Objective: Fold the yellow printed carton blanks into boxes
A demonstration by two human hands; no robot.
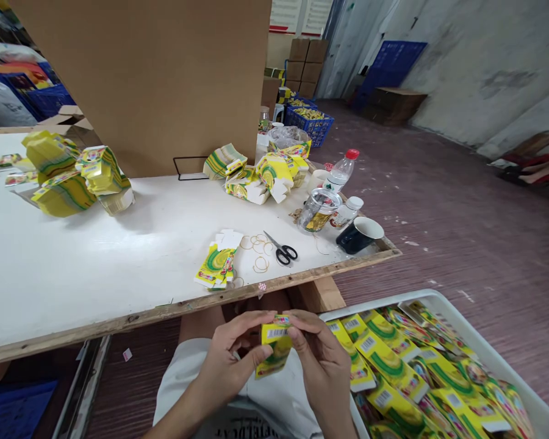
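Observation:
Above my lap, a small yellow-and-green carton (277, 360) is held between both hands, its barcode end facing up. My left hand (233, 353) grips its left side, thumb on the front face. On the other side, my right hand (322, 360) has its thumb and fingers closed around the top right corner. A stack of flattened cartons (217, 259) lies near the table's front edge. Beside my right hand stands a white tray (432, 296) filled with folded yellow cartons (388, 360).
On the white table (160, 244) lie scissors (282, 249) and loose rubber bands (260, 245). A dark mug (359, 236), a clear jar (319, 210) and a red-capped bottle (341, 172) stand at the right end. Bundled cartons (61, 177) sit before a tall cardboard sheet (174, 79).

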